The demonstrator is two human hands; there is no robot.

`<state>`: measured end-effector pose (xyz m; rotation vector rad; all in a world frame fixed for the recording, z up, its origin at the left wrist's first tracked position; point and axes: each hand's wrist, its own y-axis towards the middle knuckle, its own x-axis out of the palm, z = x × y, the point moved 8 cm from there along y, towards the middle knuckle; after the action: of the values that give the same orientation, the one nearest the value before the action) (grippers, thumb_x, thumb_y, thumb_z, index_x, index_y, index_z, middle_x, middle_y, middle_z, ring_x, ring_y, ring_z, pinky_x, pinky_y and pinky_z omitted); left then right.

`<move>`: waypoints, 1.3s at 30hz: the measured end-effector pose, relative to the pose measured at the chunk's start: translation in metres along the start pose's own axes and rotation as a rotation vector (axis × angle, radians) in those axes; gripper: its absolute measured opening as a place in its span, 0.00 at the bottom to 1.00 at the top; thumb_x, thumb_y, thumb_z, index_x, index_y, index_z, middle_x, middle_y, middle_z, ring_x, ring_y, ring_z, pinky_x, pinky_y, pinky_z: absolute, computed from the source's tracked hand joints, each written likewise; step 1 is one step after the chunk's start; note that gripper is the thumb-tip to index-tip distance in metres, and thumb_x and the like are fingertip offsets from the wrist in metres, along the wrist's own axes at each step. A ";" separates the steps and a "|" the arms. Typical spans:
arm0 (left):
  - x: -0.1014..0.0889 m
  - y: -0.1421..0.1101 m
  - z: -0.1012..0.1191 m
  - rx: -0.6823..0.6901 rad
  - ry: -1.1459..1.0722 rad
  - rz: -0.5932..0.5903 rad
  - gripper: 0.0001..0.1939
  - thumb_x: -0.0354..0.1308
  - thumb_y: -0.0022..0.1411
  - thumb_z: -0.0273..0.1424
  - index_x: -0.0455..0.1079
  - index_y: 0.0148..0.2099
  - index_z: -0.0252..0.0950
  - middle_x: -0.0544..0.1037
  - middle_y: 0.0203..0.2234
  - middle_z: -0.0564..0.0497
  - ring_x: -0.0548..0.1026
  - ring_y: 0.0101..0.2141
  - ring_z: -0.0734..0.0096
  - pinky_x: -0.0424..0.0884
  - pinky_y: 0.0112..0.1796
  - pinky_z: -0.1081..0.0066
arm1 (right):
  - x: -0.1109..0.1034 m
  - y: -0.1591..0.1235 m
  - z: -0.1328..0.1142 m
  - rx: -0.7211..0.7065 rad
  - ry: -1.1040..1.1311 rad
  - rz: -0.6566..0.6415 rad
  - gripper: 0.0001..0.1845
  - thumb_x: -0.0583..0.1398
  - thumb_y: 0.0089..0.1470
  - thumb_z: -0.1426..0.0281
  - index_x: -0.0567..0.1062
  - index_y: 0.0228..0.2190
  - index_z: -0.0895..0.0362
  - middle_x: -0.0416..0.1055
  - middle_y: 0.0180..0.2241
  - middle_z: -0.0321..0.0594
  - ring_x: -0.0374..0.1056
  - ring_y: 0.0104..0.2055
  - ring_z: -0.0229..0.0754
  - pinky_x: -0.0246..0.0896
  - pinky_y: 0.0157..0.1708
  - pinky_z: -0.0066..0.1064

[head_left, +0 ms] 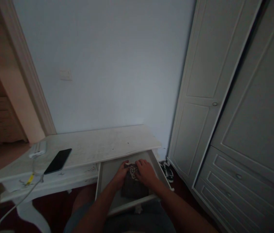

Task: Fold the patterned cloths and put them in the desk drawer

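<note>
A dark brown folded cloth (133,187) with a pale pattern along its far part lies in the pulled-out white drawer (108,181). At its left edge my left hand (121,174) grips the far corner, thumb and fingers closed on the fabric. My right hand (145,171) is on the opposite side, its fingers curled over the patterned part. Exactly what kind of cloth it is cannot be made out in the dim light.
The drawer belongs to a white table (98,140) against the wall. On the table's left are a black phone (58,161) and a white power strip (38,149) with a cable. Shoes (167,171) are on the floor beside a tall wardrobe (200,81).
</note>
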<state>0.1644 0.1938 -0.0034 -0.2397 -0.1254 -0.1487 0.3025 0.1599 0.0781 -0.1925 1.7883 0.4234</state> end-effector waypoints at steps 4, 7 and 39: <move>-0.003 -0.001 0.018 0.082 0.287 0.081 0.34 0.62 0.66 0.34 0.59 0.71 0.34 0.79 0.58 0.34 0.80 0.55 0.51 0.75 0.54 0.57 | 0.001 -0.002 -0.012 -0.007 -0.014 0.020 0.30 0.61 0.62 0.73 0.68 0.64 0.55 0.62 0.68 0.58 0.58 0.68 0.62 0.55 0.65 0.51; -0.009 -0.014 0.035 0.173 0.545 0.102 0.36 0.61 0.63 0.29 0.60 0.71 0.27 0.69 0.67 0.28 0.66 0.68 0.48 0.61 0.66 0.57 | 0.010 -0.005 -0.019 -0.079 0.015 -0.033 0.24 0.62 0.63 0.69 0.73 0.60 0.50 0.68 0.63 0.51 0.65 0.63 0.58 0.60 0.62 0.47; -0.085 -0.161 0.012 0.865 1.328 0.424 0.32 0.50 0.76 0.38 0.53 0.78 0.43 0.61 0.74 0.44 0.63 0.70 0.54 0.65 0.66 0.55 | 0.093 0.076 -0.134 -0.237 0.119 -0.237 0.30 0.69 0.53 0.57 0.76 0.56 0.52 0.75 0.55 0.52 0.74 0.55 0.59 0.72 0.49 0.46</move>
<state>0.0534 0.0531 0.0322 0.7195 1.1632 0.1944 0.1312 0.1866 0.0303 -0.5999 1.8026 0.4599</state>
